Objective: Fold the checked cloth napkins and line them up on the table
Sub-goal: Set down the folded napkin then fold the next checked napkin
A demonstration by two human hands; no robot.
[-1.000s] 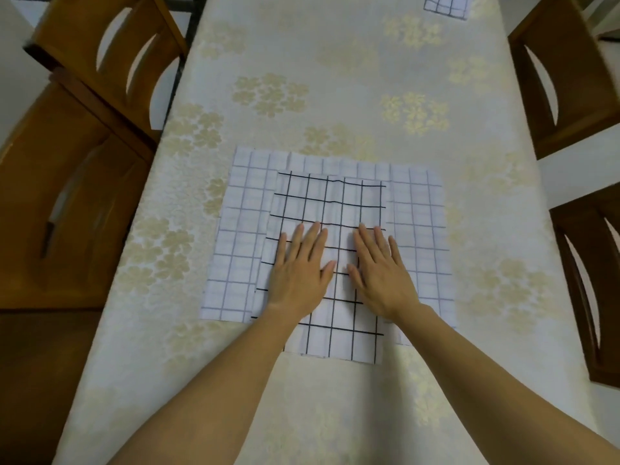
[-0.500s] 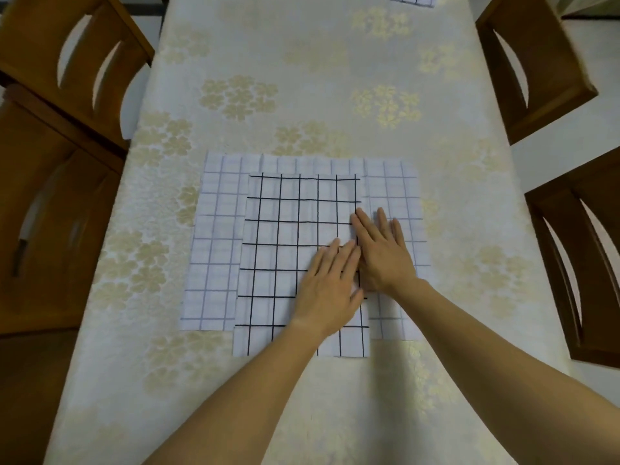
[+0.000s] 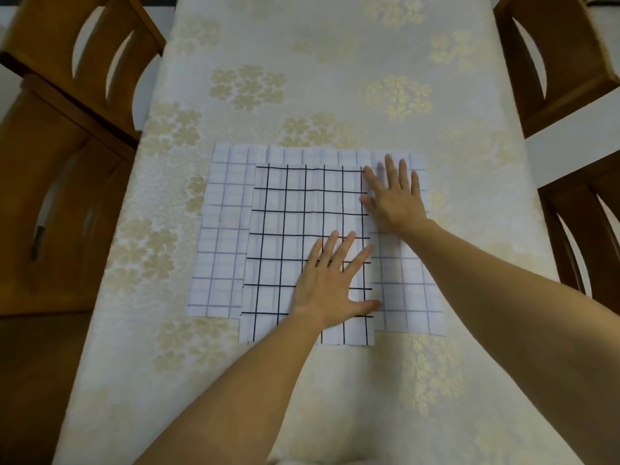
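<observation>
A folded white napkin with a bold black check (image 3: 295,229) lies on top of a larger white napkin with a pale purple check (image 3: 221,236), both flat on the table. My left hand (image 3: 332,283) lies flat with spread fingers on the lower right part of the black-checked napkin. My right hand (image 3: 392,196) lies flat across that napkin's upper right edge, fingers reaching onto the purple-checked one.
The table wears a cream cloth with gold flower prints (image 3: 335,78). Wooden chairs stand on the left (image 3: 60,182) and on the right (image 3: 567,58), close to the table's sides.
Both hands have slid from the napkin's middle to its right side. My right hand has moved further up along the right edge, while the left stays lower down.
</observation>
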